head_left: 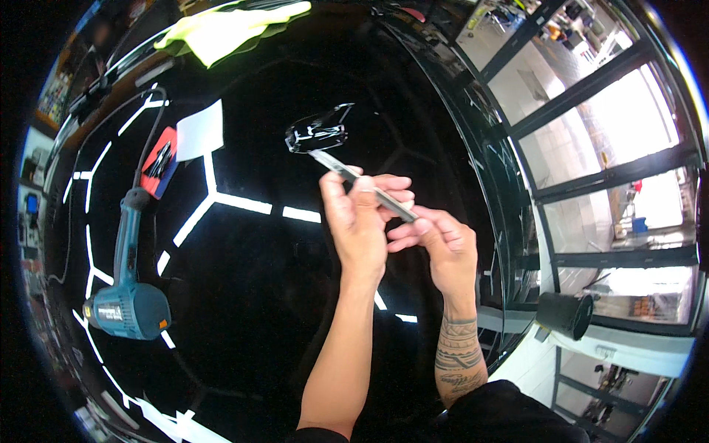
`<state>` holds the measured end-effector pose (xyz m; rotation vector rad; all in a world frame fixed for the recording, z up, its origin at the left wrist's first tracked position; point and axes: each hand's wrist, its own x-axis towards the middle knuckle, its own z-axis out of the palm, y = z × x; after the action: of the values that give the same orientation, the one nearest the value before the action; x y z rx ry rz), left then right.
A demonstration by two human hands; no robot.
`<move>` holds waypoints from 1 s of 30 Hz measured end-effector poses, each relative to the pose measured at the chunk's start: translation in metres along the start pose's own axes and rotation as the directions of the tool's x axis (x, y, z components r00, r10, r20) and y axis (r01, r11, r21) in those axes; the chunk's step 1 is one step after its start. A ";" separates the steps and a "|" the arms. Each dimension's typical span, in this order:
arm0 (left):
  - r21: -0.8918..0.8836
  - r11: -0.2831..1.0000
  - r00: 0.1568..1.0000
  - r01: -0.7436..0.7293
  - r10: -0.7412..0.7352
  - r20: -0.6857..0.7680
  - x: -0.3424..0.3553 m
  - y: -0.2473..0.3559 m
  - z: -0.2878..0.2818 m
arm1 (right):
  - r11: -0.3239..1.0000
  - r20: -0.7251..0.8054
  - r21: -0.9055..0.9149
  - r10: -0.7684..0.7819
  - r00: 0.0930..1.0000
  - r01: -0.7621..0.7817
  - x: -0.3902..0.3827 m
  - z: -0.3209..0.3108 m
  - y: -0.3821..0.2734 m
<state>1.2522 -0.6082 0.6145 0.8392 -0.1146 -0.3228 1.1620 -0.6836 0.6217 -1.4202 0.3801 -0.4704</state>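
In front of me, a slim snap-off utility knife (393,206) slants across both hands, its silvery blade end pointing up and to the left. My left hand (351,218) grips the knife's middle between thumb and fingers. The rear end of the handle is pinched by the thumb and fingers of my right hand (445,244). Just beyond the blade tip lies a crumpled piece of glossy black film (317,134) on a shiny black panel (258,310) that looks like a car's bodywork. Whether the tip touches the film I cannot tell.
A teal corded heat gun (129,295) rests on the panel at the left. Beyond it are a red and blue flat piece (164,164) and a white sheet (201,131). A yellow-green cloth (221,33) lies at the far edge. Dark-framed windows (598,125) stand at the right.
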 end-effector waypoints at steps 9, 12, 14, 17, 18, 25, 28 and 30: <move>-0.128 0.989 0.997 -0.078 0.076 -0.024 0.006 0.021 -0.013 | 0.996 0.328 0.074 -0.067 0.942 0.044 0.062 0.008 -0.014; -0.159 0.977 0.990 -0.139 0.131 -0.057 0.013 0.009 -0.017 | 0.866 0.681 0.372 -0.010 0.732 -0.335 0.092 -0.003 0.010; -0.119 0.980 0.987 -0.160 0.156 -0.047 0.014 0.014 -0.015 | 0.894 0.750 0.266 0.044 0.660 -0.362 0.091 0.000 0.010; 0.188 0.959 0.974 -0.213 0.193 0.120 0.011 0.005 -0.010 | 0.962 0.839 0.132 0.020 0.543 -0.239 0.097 -0.011 0.010; 0.290 0.923 0.961 -0.253 0.204 0.189 0.009 0.001 -0.010 | 0.956 0.819 0.148 0.024 0.573 -0.252 0.098 -0.013 0.015; 0.769 0.586 0.950 -0.257 0.298 0.091 0.003 0.007 -0.005 | 0.988 -0.071 0.137 -0.064 0.995 0.073 0.115 -0.022 0.029; 0.897 0.389 0.939 -0.210 0.334 0.075 0.004 0.011 -0.011 | 0.984 -0.053 -0.016 -0.180 0.982 0.179 0.115 -0.019 0.037; 0.979 0.121 0.940 -0.164 0.321 0.117 0.008 0.023 -0.016 | 0.955 -0.061 -0.142 -0.271 0.961 0.260 0.118 -0.011 0.043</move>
<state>1.2687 -0.5856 0.6209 2.1888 -0.3785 0.2233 1.2599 -0.7512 0.5808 -1.5944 0.2888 -0.7333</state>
